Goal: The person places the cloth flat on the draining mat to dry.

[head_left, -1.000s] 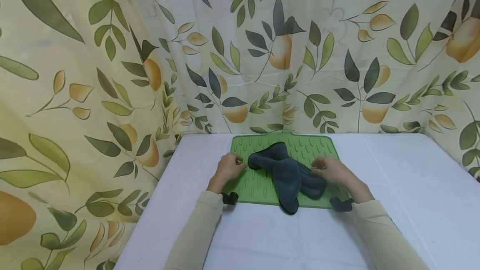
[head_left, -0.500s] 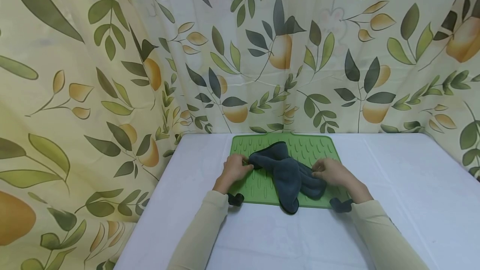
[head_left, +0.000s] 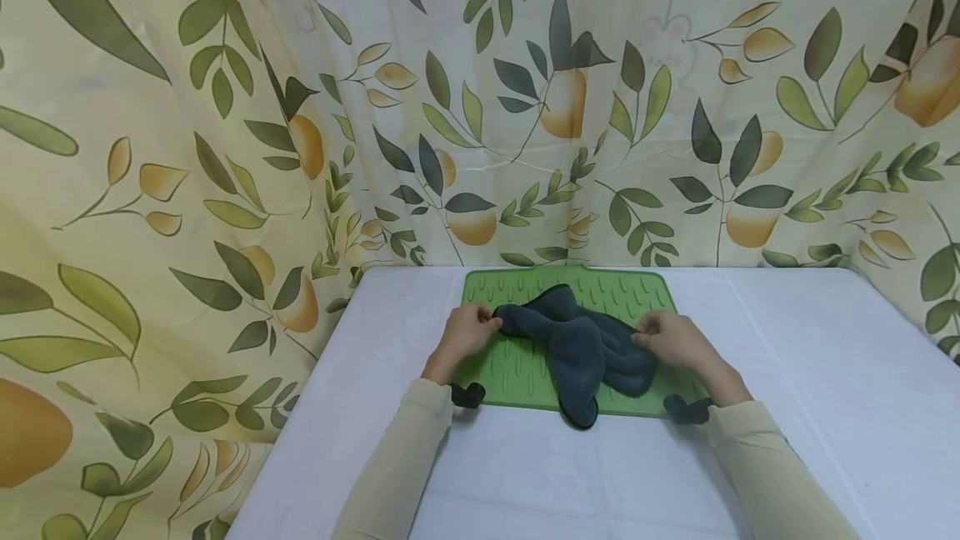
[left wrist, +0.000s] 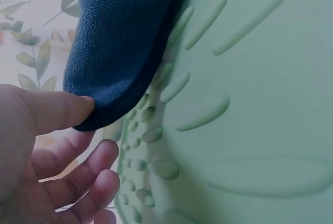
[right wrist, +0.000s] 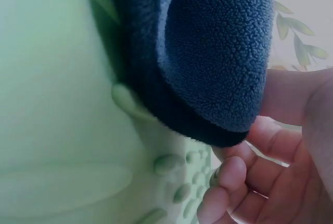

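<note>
Beyond our left hand (head_left: 467, 333) and right hand (head_left: 673, 338), the leaf-print curtain (head_left: 480, 107) closes off the far edge of the white table (head_left: 825, 373), and it also walls in the side outward of our left hand. Between our hands the crumpled dark cloth (head_left: 577, 344) heaps on the green mat (head_left: 517, 369). Outward of our right hand and back toward our sleeves, bare tabletop gives room.

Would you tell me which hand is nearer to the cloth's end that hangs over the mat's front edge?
Right. The right hand holds the dark cloth just right of that overhanging end; the left hand grips the cloth's far left tip on the green mat.
</note>
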`<action>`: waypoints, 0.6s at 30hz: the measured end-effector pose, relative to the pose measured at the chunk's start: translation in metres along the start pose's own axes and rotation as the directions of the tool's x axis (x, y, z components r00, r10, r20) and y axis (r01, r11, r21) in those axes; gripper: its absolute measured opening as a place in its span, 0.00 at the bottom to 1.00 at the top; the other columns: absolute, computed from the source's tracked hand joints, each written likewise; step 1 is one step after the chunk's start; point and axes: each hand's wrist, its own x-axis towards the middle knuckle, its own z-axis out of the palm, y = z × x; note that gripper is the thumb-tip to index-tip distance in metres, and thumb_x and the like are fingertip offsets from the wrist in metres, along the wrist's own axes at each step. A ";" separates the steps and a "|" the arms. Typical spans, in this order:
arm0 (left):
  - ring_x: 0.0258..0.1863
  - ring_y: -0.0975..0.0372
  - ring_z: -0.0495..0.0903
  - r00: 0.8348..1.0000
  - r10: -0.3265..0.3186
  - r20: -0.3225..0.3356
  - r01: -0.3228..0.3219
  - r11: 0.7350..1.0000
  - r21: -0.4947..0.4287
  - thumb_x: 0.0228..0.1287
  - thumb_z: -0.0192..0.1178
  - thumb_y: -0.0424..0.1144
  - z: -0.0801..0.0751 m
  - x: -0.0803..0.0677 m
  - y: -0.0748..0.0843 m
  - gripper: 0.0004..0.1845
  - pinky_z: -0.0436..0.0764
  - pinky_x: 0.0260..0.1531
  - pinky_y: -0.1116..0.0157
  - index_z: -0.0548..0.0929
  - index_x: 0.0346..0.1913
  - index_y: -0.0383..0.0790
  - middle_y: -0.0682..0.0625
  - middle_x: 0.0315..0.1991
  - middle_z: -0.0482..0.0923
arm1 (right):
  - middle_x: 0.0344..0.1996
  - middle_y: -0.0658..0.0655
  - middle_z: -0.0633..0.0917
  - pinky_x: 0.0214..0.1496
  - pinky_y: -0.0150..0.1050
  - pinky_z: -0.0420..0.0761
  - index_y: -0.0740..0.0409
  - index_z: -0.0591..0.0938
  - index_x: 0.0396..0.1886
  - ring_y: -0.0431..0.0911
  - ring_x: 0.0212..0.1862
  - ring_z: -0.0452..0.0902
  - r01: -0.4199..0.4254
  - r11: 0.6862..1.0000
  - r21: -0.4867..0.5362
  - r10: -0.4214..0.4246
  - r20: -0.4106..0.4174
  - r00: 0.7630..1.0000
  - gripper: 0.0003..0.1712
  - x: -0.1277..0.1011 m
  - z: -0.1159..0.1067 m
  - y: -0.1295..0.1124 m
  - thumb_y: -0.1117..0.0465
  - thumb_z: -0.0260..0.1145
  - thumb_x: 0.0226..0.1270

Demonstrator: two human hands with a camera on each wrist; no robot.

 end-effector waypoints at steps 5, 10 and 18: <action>0.38 0.57 0.81 0.999 -0.019 -0.026 0.018 0.998 -0.061 0.73 0.63 0.43 -0.003 0.002 -0.001 0.10 0.79 0.40 0.59 0.86 0.44 0.39 0.45 0.40 0.85 | 0.32 0.58 0.84 0.34 0.39 0.72 0.64 0.84 0.36 0.49 0.35 0.75 -0.011 1.000 0.001 0.011 -0.024 1.000 0.14 0.001 -0.002 0.005 0.56 0.65 0.71; 0.39 0.55 0.82 0.998 -0.032 -0.054 0.026 0.994 -0.107 0.73 0.63 0.41 -0.006 0.003 -0.002 0.11 0.81 0.41 0.59 0.86 0.47 0.36 0.44 0.41 0.86 | 0.36 0.63 0.86 0.36 0.40 0.74 0.68 0.84 0.41 0.51 0.37 0.78 -0.015 1.000 -0.003 0.015 -0.050 0.999 0.17 0.000 -0.005 0.008 0.55 0.65 0.72; 0.37 0.55 0.84 0.996 -0.038 -0.077 0.026 0.989 -0.144 0.72 0.63 0.40 -0.011 0.003 -0.003 0.11 0.80 0.35 0.61 0.87 0.48 0.36 0.43 0.40 0.87 | 0.31 0.59 0.84 0.33 0.38 0.70 0.67 0.83 0.41 0.48 0.33 0.74 -0.027 0.999 0.023 0.029 -0.099 0.995 0.17 -0.001 -0.006 0.012 0.54 0.64 0.73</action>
